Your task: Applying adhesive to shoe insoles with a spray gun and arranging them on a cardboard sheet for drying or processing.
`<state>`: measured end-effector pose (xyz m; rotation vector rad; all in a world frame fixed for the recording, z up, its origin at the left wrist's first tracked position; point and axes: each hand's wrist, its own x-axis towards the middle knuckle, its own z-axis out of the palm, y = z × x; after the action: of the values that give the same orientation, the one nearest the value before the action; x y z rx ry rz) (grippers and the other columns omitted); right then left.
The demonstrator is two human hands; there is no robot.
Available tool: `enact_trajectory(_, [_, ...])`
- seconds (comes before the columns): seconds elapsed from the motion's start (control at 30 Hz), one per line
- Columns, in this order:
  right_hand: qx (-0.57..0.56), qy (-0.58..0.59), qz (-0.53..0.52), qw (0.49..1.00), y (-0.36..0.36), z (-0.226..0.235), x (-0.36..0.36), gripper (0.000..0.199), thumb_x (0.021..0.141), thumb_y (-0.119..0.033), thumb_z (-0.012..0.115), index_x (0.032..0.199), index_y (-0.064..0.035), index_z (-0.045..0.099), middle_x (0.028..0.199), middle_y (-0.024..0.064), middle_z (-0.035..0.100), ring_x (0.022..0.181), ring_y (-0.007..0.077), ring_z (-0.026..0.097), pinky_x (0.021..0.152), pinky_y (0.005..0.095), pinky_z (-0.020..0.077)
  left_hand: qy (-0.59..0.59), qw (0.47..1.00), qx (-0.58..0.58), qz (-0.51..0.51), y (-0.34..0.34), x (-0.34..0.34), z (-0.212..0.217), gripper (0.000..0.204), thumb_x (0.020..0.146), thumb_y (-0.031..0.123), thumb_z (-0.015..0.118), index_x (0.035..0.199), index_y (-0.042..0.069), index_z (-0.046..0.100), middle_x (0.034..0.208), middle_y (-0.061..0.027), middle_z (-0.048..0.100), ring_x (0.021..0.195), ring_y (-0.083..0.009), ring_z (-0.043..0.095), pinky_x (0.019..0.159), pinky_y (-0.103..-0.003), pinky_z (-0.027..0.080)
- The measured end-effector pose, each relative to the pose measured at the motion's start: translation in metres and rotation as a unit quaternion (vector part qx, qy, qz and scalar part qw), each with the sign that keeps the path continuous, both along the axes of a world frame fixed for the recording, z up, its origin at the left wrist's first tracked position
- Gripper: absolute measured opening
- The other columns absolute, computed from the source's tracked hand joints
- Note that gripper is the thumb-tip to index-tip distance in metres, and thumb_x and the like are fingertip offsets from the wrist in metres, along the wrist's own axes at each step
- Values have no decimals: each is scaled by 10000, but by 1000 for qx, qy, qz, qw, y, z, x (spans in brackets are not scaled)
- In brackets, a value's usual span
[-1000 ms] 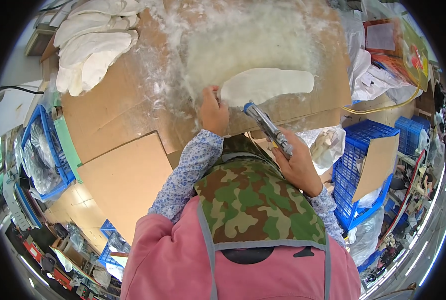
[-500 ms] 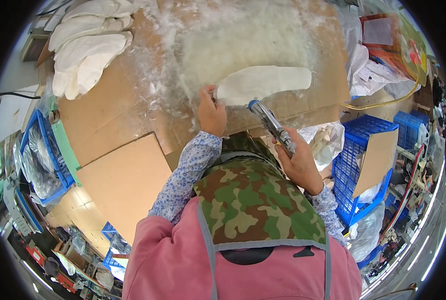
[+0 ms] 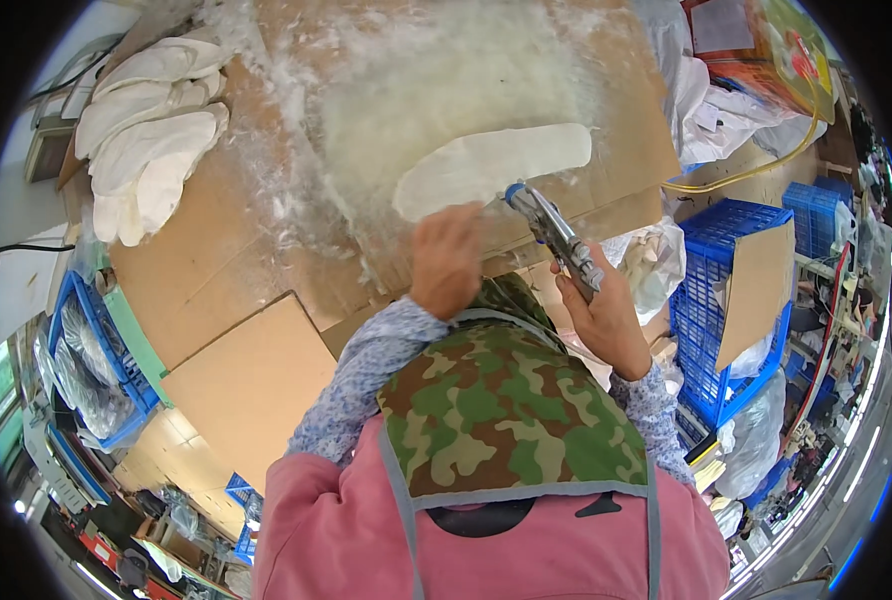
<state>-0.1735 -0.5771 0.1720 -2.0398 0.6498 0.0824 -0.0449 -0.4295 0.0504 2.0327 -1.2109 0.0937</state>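
on my feed i see the white insole-shaped piece (image 3: 496,163) lying lengthwise left-to-right on the cardboard (image 3: 196,285), just beyond my nearer left hand (image 3: 446,258), whose grip i cannot tell, while my right hand (image 3: 606,315) clasps the silver spray gun (image 3: 556,230).

Your desk (image 3: 206,290) is bright, with soft shadows; motion blurs your left grip (image 3: 447,260). Strip lights (image 3: 862,468) glare lower right, where fisheye distortion bends lines toward black corners.
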Motion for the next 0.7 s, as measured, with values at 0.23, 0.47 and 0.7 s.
enact_trajectory(0.23, [9, -7, -21, 1000, -10, 1, -1, 323, 857, -29, 565, 1164, -7, 469, 934, 177, 632, 877, 341, 622, 741, 383, 473, 137, 985, -29, -98, -108, -24, -46, 477, 738, 99, 555, 1187, -57, 520, 1296, -215, 480, 944, -333, 551, 878, -408, 376])
enact_trajectory(0.47, [18, -49, -96, 994, -37, -20, -20, 297, 857, -15, 550, 1147, 5, 487, 902, 158, 638, 803, 297, 631, 706, 340, 481, 78, 988, 84, -102, -128, -26, -28, 455, 753, 92, 534, 1179, -66, 518, 1328, -216, 451, 934, -302, 547, 754, -354, 387])
enact_trajectory(0.7, [-62, -11, -109, 992, -55, -10, -16, 271, 855, -6, 549, 1121, 9, 497, 866, 145, 629, 748, 247, 614, 681, 327, 476, -9, 988, 139, -71, -129, -32, -27, 390, 770, 85, 522, 1139, -40, 549, 1386, -189, 402, 943, -232, 491, 733, -356, 377])
